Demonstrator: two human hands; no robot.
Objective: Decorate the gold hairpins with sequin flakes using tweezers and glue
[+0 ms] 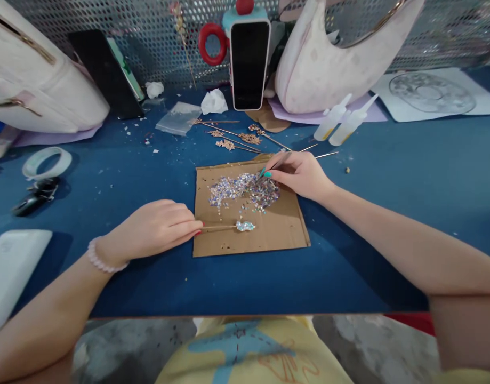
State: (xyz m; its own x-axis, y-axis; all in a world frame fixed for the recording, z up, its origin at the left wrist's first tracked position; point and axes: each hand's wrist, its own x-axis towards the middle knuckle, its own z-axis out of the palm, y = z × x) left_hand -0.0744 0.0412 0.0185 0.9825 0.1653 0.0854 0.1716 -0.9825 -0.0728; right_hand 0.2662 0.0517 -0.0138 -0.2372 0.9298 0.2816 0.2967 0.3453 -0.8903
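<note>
My left hand (160,229) pinches the thin stem of a hairpin (245,226), whose ornamental end is covered in shiny pale-blue stones and lies over the cardboard (268,229). A spread of small glittering rhinestones (245,186) covers the upper part of that cardboard. Over the right side of the stones, my right hand (298,173) is closed around a pair of dark tweezers (282,159), tips down among them. Whether the tips grip a stone is too small to see.
Behind the cardboard lie several gold hairpins (248,138), a small plastic bag (178,118) and crumpled tissue (214,101). Two glue bottles (343,125) lie at back right. A phone (250,64) stands upright between white bags (340,64). Tape (47,162) and a white power bank (16,272) are at left.
</note>
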